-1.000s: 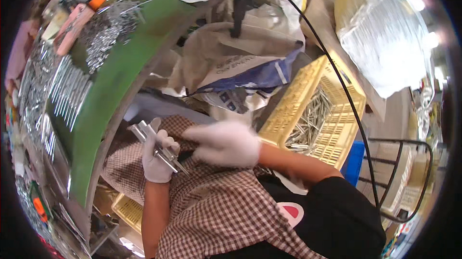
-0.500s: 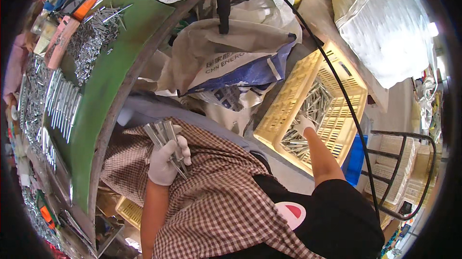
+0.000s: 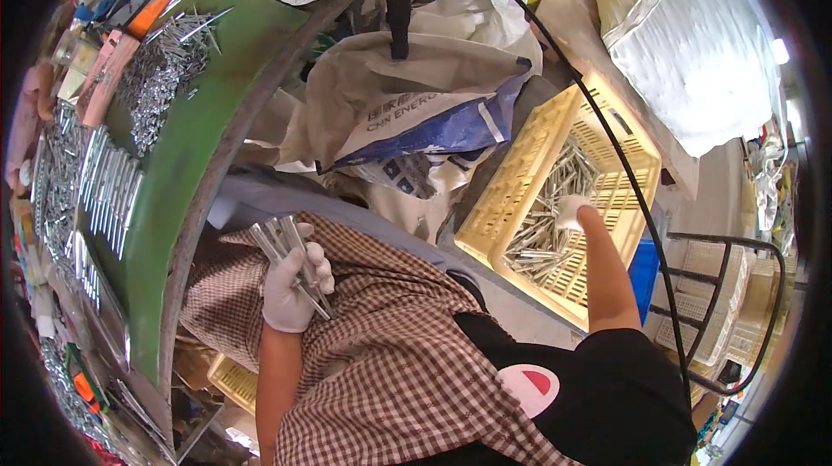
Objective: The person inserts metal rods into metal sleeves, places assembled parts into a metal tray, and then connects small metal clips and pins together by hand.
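Note:
My left hand point(image 3: 290, 293), in a white glove, is closed around a bundle of several shiny metal tubes point(image 3: 282, 241). It holds them slanted in front of the checked apron point(image 3: 390, 327). To the right, my right hand point(image 3: 572, 211), also white-gloved, reaches inside a yellow plastic crate point(image 3: 487, 228). Below and beside that hand lies a loose heap of similar slender metal tubes point(image 3: 542, 245). The right hand's fingers are too small and blurred to make out whether they grip one.
A green-topped bench point(image 3: 186, 171) on the left bears a row of metal tubes point(image 3: 111, 189) and a pile of small metal parts point(image 3: 165, 93). An open woven sack point(image 3: 425, 102) stands ahead. A black cable point(image 3: 620, 163) crosses before the crate. A black metal frame point(image 3: 728, 241) stands right.
My right hand has moved right and slightly farther away within the crate. My left hand has shifted only a little, still around its bundle.

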`<control>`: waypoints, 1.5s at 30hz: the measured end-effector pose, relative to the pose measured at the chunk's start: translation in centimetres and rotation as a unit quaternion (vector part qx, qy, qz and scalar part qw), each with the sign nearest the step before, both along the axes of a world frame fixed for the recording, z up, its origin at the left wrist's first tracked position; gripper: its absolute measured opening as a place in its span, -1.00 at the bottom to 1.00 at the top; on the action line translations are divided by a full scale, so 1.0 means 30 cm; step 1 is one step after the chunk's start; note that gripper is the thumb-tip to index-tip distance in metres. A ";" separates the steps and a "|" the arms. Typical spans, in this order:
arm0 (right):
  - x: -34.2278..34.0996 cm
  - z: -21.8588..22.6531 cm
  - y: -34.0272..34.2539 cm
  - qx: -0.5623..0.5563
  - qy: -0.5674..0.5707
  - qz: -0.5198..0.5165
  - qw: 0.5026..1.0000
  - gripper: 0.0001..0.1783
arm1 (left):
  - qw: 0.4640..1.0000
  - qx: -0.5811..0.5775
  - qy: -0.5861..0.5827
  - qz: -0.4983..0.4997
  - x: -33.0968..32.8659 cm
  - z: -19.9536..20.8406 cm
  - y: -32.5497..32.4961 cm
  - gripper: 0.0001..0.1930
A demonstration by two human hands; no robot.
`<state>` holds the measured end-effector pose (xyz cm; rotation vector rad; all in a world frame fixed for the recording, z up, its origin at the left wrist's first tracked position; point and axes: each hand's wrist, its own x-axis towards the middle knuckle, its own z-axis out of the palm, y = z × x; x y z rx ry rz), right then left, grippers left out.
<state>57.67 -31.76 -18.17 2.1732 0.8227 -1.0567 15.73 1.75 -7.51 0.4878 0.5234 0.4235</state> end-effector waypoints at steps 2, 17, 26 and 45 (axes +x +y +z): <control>-0.060 -0.106 -0.008 -0.046 0.051 -0.061 0.996 -0.54 | 1.000 -0.009 -0.005 0.003 -0.010 -0.001 0.000 -0.64; -0.211 -0.198 -0.012 0.416 -0.088 -0.308 0.851 -0.75 | 1.000 -0.013 0.008 0.019 -0.033 -0.010 -0.007 -0.63; -0.196 -0.490 0.081 0.471 0.063 -0.563 0.676 -0.47 | 1.000 -0.010 0.005 0.020 -0.034 -0.012 -0.015 -0.63; -0.116 -0.207 -0.107 0.219 -0.079 -0.349 0.907 -0.19 | 0.998 -0.037 -0.049 0.016 -0.037 -0.020 -0.001 -0.59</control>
